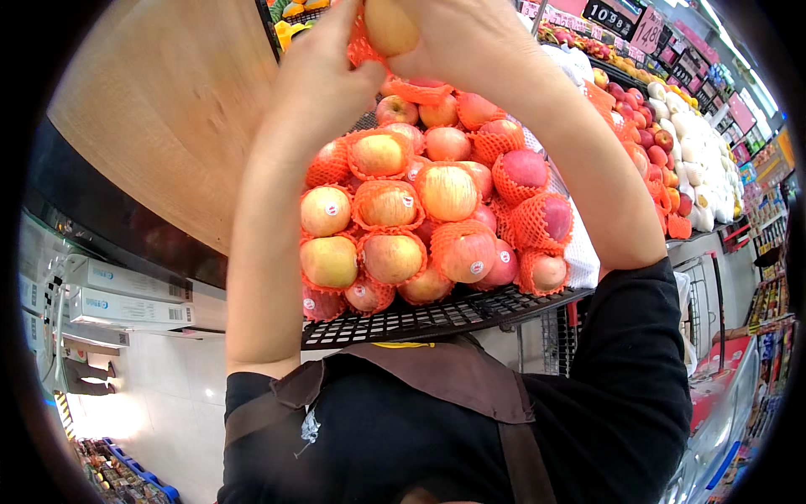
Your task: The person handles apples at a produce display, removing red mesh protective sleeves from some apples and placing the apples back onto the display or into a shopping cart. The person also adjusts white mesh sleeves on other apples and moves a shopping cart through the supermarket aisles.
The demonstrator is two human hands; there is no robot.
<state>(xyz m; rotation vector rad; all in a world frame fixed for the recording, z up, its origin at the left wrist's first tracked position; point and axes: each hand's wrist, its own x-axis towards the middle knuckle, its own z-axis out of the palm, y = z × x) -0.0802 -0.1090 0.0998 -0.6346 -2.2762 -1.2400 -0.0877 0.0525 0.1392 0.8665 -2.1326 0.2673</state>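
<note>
At the top edge of the head view, my right hand (453, 41) is closed around a yellowish apple (390, 28). My left hand (337, 69) is beside it, its fingers at a red foam net (360, 45) that touches the apple's left side. The fingertips of both hands are partly cut off by the picture's edge. Below the hands lies a pile of red and yellow apples (448, 192), many in red foam nets and some bearing round stickers. The pile rests on a black plastic grid shelf (403, 331).
A wooden panel (170, 94) stands left of the apples. White padding (582, 246) lines their right side. Farther right are displays of red fruit (658, 154) and white-netted fruit (692, 157), with a metal cart (705, 296) below. White boxes (126, 296) stand at the lower left.
</note>
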